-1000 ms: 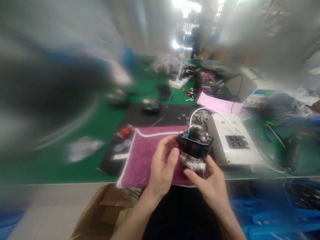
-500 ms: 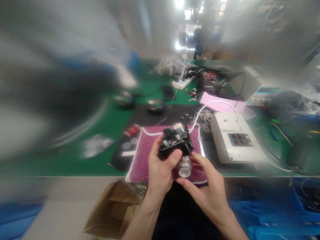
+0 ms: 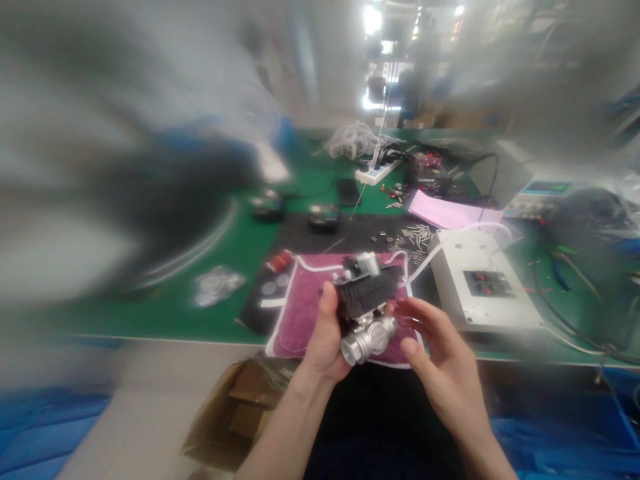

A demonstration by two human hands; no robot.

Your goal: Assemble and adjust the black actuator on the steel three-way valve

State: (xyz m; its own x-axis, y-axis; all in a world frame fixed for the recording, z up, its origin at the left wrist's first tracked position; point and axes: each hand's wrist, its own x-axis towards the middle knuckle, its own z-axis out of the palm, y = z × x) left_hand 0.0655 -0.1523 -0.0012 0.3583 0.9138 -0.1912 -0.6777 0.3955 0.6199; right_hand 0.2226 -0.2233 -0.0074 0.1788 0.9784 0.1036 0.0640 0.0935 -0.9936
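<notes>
A black device (image 3: 367, 290) with a metal valve body (image 3: 369, 340) on its underside is held above a purple cloth (image 3: 300, 313). My left hand (image 3: 326, 337) grips its left side, thumb on the black housing and the other fingers largely hidden behind. Just right of the device is my right hand (image 3: 437, 350), its thumb and fingers apart and curved towards the metal part; its fingertips are near the housing's lower right. A white tube (image 3: 430, 263) runs between the device's right side and a white box (image 3: 467, 273).
Loose screws (image 3: 417, 235) and small metal parts lie beyond the cloth on a black mat (image 3: 290, 233). Two more devices stand farther back at the left. A pink sheet (image 3: 450, 212) lies behind the box. A cardboard box (image 3: 220, 420) sits below the table edge.
The device has been turned, so the metal valve body now shows side-on and the housing's smooth side faces me. My right hand has opened and drawn back to the right. The view has shifted slightly.
</notes>
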